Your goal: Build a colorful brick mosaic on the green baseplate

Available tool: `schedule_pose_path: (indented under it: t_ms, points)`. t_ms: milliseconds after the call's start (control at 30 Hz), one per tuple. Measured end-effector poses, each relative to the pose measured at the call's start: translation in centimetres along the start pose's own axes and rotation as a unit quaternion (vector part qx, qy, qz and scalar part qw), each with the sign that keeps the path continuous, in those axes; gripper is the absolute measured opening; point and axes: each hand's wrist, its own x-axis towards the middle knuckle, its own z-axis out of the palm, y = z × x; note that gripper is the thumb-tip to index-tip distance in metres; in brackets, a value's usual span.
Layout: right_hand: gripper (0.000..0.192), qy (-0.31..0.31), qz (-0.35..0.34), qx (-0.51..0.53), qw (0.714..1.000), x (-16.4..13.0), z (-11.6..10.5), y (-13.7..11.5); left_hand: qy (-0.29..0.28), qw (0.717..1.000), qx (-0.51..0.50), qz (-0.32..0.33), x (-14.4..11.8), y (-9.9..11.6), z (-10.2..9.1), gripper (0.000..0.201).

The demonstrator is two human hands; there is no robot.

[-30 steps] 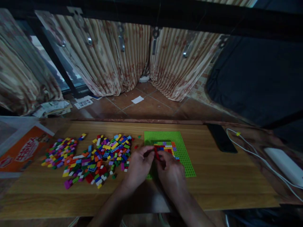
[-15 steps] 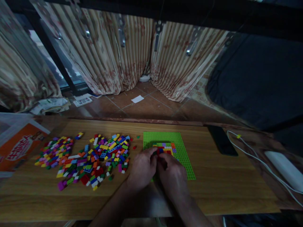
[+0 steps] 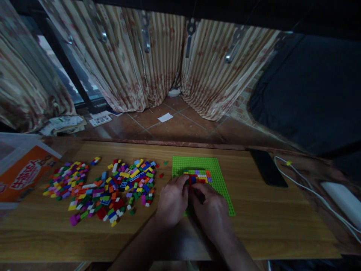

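Just below the middle of the frame, the left hand and the right hand pinch narrowly together on one red piece, their fingers covering so much that I can't make out its full shape, nor the near part of the multicoloured build on the one green baseplate. Loose bricks crowd the left of the frame, too jumbled to count, and one orange-fronted package is cut off by the left edge. Toward the right I count one dark phone and one white block, the latter cropped by the edge.
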Motion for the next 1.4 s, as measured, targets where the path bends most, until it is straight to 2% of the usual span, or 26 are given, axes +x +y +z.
schedule_pose_path:
  t_ms: [133,267,433,600,900,1133,1400]
  points:
    - [0.018,0.012,0.025,0.039,0.999,0.7,-1.2,0.5,0.008,1.000,-0.002,0.008,0.0,-0.2,0.3,0.035]
    - [0.030,0.078,0.049,0.034,0.995,1.4,-2.0,1.9,0.018,1.000,-0.007,-0.003,-0.1,-0.3,0.6,0.031]
    - [0.051,0.101,0.030,-0.028,0.994,1.6,-0.5,2.7,0.019,0.999,0.007,-0.030,-0.1,0.0,0.6,0.031]
    - [0.060,0.103,0.033,-0.051,0.993,1.7,1.3,2.4,0.009,0.999,0.013,-0.039,-0.1,0.3,0.4,0.029]
    - [0.062,0.098,0.079,-0.070,0.990,2.1,1.8,2.2,0.003,0.999,0.006,-0.040,0.0,0.3,0.5,0.028]
    - [0.058,0.110,0.076,-0.062,0.989,2.1,1.8,2.2,0.001,0.999,0.018,-0.046,0.0,0.4,0.5,0.027]
    - [0.061,0.093,0.087,-0.072,0.989,2.2,2.0,2.1,-0.007,0.999,0.033,-0.036,0.0,0.1,0.8,0.028]
